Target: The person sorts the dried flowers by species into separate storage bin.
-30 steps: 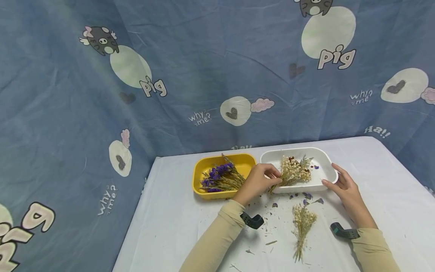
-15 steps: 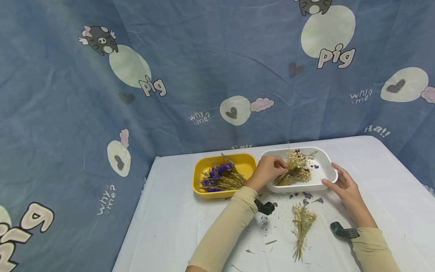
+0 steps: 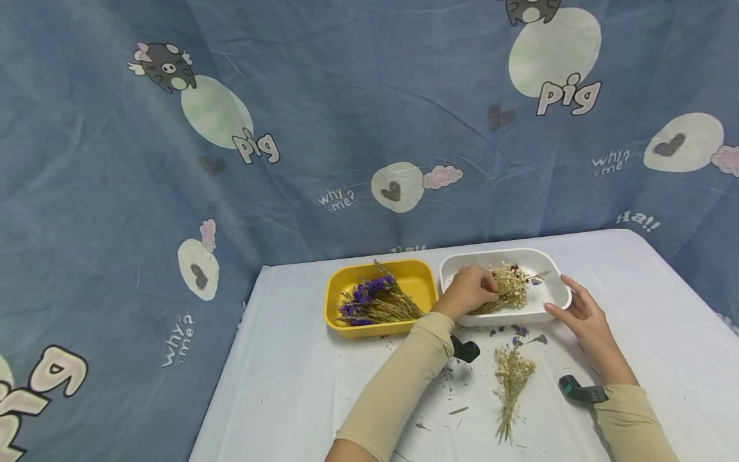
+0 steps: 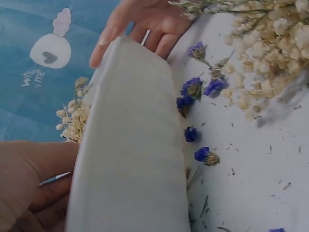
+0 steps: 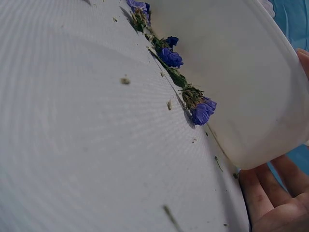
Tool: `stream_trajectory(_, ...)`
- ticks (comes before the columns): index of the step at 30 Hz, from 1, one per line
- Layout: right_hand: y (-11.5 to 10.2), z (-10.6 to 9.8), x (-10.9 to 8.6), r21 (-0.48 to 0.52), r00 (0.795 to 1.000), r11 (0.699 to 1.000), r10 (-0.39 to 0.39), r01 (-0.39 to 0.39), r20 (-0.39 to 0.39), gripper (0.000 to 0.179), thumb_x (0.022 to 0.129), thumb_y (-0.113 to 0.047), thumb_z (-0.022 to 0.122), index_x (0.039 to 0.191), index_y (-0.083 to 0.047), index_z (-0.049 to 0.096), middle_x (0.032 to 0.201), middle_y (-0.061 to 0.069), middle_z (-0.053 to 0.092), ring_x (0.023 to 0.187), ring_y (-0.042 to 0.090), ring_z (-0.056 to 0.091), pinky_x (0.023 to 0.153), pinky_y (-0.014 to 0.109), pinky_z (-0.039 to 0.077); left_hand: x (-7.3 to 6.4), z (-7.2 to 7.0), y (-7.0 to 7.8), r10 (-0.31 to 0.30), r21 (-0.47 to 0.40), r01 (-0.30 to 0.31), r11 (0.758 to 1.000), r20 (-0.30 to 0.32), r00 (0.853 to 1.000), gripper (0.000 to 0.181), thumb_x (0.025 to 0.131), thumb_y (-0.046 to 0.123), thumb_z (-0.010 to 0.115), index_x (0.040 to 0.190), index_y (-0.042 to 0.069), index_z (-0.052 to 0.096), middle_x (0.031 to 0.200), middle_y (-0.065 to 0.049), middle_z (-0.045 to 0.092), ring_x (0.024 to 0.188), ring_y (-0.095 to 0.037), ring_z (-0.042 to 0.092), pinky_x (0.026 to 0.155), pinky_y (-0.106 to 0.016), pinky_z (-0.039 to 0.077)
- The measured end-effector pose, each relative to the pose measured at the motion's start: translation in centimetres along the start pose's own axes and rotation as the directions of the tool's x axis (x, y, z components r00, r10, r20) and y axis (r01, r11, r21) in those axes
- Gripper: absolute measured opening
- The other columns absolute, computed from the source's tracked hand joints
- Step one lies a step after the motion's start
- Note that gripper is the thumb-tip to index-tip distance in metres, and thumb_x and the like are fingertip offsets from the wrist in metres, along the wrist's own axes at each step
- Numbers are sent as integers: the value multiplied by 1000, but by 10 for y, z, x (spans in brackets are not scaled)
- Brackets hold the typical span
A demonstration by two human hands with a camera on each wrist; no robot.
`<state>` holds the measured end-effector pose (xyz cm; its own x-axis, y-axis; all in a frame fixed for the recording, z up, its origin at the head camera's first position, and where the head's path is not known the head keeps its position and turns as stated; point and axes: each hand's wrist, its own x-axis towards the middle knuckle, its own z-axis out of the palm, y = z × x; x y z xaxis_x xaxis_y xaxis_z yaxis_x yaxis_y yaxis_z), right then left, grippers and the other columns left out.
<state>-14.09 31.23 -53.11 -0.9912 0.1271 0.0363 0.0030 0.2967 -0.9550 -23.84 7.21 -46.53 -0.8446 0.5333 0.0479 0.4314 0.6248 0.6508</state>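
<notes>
In the head view my left hand reaches over the left part of the white tray. Thumb and fingertips pinch the stem end of a bunch of cream dried flowers, which lies in the tray with a few dark red heads. The tray wall hides the left fingertips in the left wrist view. My right hand grips the tray's right end, thumb on the front rim and fingers along the side. Its fingers show beside the tray's corner in the right wrist view. More stems beneath the held bunch cannot be told apart.
A yellow tray with purple dried flowers stands to the left. Another cream bunch lies on the white table in front. Loose purple heads and stem bits are scattered there. A blue patterned cloth hangs behind.
My left hand has moved right and deeper over the white tray, first up with the bunch and then slightly lower. The right hand has stayed on the tray's end.
</notes>
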Motion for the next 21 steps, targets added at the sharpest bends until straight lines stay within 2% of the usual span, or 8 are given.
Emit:
stream_trajectory(7, 0, -1, 0, 25, 1000, 1000, -7, 6, 7, 82, 103, -30, 66, 167, -36, 14, 174, 10, 13, 158, 24, 30, 100, -3, 40, -1, 4, -1, -10, 39, 8, 999, 31, 999, 6, 90, 16, 82, 86, 15, 77, 85, 6, 75, 72, 0, 59, 66, -11, 48)
stream_trajectory(14, -4, -1, 0, 30, 1000, 999, 12, -12, 12, 84, 102, -29, 67, 167, -36, 14, 174, 13, 13, 158, 27, 30, 101, -2, 40, -7, -3, 0, -9, 18, 9, 1000, 14, 1000, 3, 92, 17, 80, 89, 17, 80, 86, 8, 75, 73, 2, 59, 65, -11, 48)
stream_trajectory(17, -5, -2, 0, 22, 1000, 1000, 20, -21, 13, 84, 103, -30, 66, 167, -36, 13, 174, 13, 13, 158, 27, 30, 101, -2, 40, -12, -8, 0, 11, -22, -11, 1000, 5, 1000, 4, 94, 16, 77, 91, 17, 80, 87, 8, 75, 74, 2, 59, 66, -11, 49)
stream_trajectory(21, -7, -3, 0, 19, 1000, 1000, 22, -22, 17, 83, 103, -30, 66, 167, -36, 12, 174, 13, 13, 158, 27, 29, 101, -2, 40, -20, -15, 1, 69, -53, -69, 996, -11, 998, 5, 95, 17, 75, 94, 15, 79, 90, 6, 75, 75, 3, 59, 68, -8, 50)
